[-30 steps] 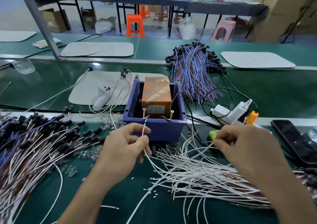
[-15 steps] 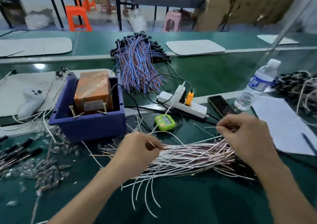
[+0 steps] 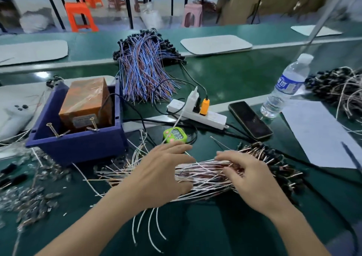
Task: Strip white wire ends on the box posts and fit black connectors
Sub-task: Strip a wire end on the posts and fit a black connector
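Bench (image 3: 205, 232): green, wire-strewn.
Wires (image 3: 205, 175): white bundle laid near the box (image 3: 78, 148), to its right.
Left hand (image 3: 158, 177): clasped round the wires.
Right hand (image 3: 254, 181): bent fingers laid on the wires; grip unclear.

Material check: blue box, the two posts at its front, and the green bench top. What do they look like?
Blue box: moulded plastic, matte; thick uniform walls, ribbed corners. Posts: metal, likely brass or brass-plated, from the shiny gold colour and flat heads. Bench top: dark green sheet with a soft sheen, probably rubber or PVC matting; the look leaves that open.
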The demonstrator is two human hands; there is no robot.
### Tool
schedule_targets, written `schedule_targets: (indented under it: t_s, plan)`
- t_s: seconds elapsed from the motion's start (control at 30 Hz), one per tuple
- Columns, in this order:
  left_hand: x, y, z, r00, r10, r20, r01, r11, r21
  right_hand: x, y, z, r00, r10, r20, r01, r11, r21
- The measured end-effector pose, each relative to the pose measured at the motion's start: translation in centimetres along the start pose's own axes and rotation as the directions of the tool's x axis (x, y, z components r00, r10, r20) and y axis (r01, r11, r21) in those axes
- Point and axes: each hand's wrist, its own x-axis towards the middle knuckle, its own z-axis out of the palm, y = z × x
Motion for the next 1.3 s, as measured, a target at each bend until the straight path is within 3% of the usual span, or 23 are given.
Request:
schedule_targets:
  t_s: [0.13,0.3,0.47,0.57,0.7,0.87,0.97,1.1,1.3]
  plan:
    - [2.3,0.8,2.1,0.978,0.016,0.209,-0.03,0.997,0.065,0.3,1.1,-2.6,1.0,0.006,-0.029,-0.01,0.987,-0.158]
    - [2.5,1.2,3.1,0.988,-0.029,0.148,0.008,0.99,0.142,0.6,2.6,-3.8,0.981,0.084,0.176,-0.025,0.949,-0.316]
    - [2.5,2.1,3.1,0.999,-0.025,0.019,0.019,0.962,0.271,1.1,2.7,-3.3,0.992,0.127,-0.026,-0.13,0.954,-0.271]
    - [2.4,2.4,3.5,0.998,-0.03,-0.055,0.047,0.943,0.328,0.8,2.1,-2.3,0.993,0.064,-0.096,-0.092,0.94,-0.329]
    - [2.5,2.7,4.2,0.996,-0.062,-0.071,0.08,0.957,0.278,0.1,2.0,-0.5,0.98,-0.001,-0.198,-0.091,0.887,-0.452]
    - [2.0,2.6,4.0,0.989,-0.09,-0.113,0.116,0.961,0.25,-0.3,3.0,-1.0,0.924,-0.028,-0.381,-0.194,0.825,-0.53]
    - [1.1,2.0,3.3,0.985,-0.094,-0.145,0.133,0.95,0.284,0.0,3.3,-0.6,0.906,-0.012,-0.423,-0.223,0.837,-0.501]
    - [-0.4,1.1,2.6,0.987,-0.082,-0.141,0.117,0.957,0.267,0.2,2.7,0.0,0.889,0.116,-0.444,-0.293,0.888,-0.355]
    - [-2.3,0.3,0.1,0.977,-0.129,-0.171,0.133,0.991,0.015,-0.1,-3.4,4.8,0.975,-0.063,-0.213,0.018,0.978,-0.206]
